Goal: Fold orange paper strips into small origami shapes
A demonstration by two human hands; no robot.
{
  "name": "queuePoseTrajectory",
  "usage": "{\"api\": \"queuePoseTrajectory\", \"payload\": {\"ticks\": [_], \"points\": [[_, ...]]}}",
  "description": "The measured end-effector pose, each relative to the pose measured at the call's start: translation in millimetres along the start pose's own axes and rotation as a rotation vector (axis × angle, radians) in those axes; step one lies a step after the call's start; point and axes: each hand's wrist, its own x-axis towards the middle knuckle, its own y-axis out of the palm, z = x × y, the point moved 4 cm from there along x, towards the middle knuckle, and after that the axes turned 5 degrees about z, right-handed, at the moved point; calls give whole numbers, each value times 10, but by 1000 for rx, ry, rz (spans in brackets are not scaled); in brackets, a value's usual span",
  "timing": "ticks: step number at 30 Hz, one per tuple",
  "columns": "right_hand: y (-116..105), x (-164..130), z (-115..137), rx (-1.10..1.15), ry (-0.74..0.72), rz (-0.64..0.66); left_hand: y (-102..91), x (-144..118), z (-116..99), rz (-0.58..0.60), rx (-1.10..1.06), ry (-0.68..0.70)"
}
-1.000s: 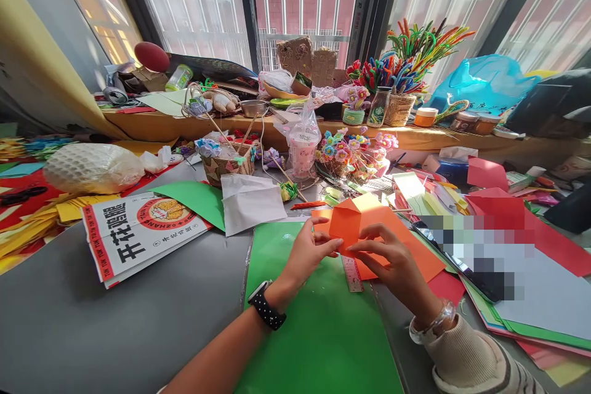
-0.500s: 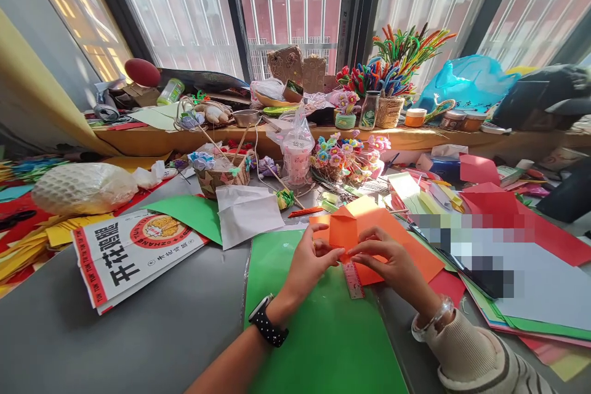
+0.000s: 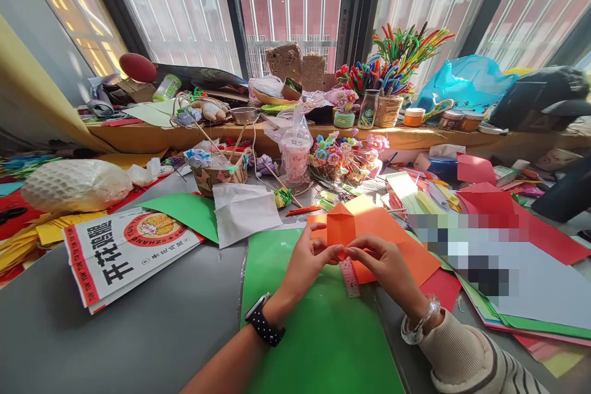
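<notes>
A folded piece of orange paper with a pointed top is held up between my two hands. My left hand pinches its lower left edge between thumb and fingers. At the lower right edge my right hand pinches it too, and the thumbs nearly meet. Just beneath, a small pink ruler lies on the green mat. Behind the hands are larger orange sheets lying flat.
To the left lie a printed paper bag, a green sheet and crumpled white paper. A wrapped cup and a basket of small flowers stand behind. Stacked coloured paper lies at right.
The orange paper has tilted, so its peaked top now stands taller. My right hand has moved slightly left, closer to the left one. The view has shifted a little.
</notes>
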Motion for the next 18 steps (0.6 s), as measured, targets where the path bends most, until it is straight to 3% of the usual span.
{"api": "queuePoseTrajectory", "payload": {"ticks": [8,18], "points": [[5,-29,-4,-105,-54,-31,37,4,60,45,154,-17],[19,-50,-22,5,-34,-27,43,14,66,62,-37,-87]]}}
